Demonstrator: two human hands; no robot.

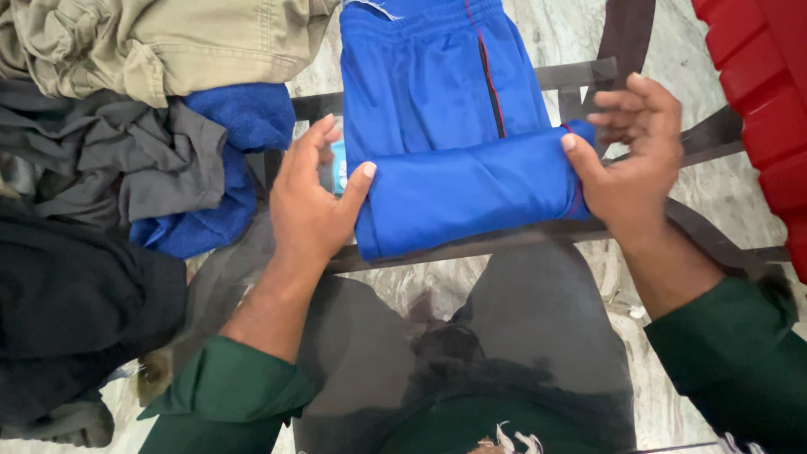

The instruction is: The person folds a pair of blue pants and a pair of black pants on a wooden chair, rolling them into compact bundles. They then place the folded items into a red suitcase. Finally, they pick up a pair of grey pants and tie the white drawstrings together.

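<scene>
A bright blue pair of shorts (437, 92) with a dark and red side stripe lies flat on a glass table (588, 76). Its near end is rolled up into a tight fold (471, 197). My left hand (311, 202) grips the left end of that roll, thumb on the fabric. At the other end, my right hand (635, 151) pinches the roll with the thumb, its fingers curled above. Both sleeves are dark green.
A pile of clothes fills the left: a khaki garment (168, 42), a grey one (109, 151), a blue towel-like cloth (235, 134) and a black one (76, 294). A red plastic object (765, 101) stands at the right. Marble floor shows through the glass.
</scene>
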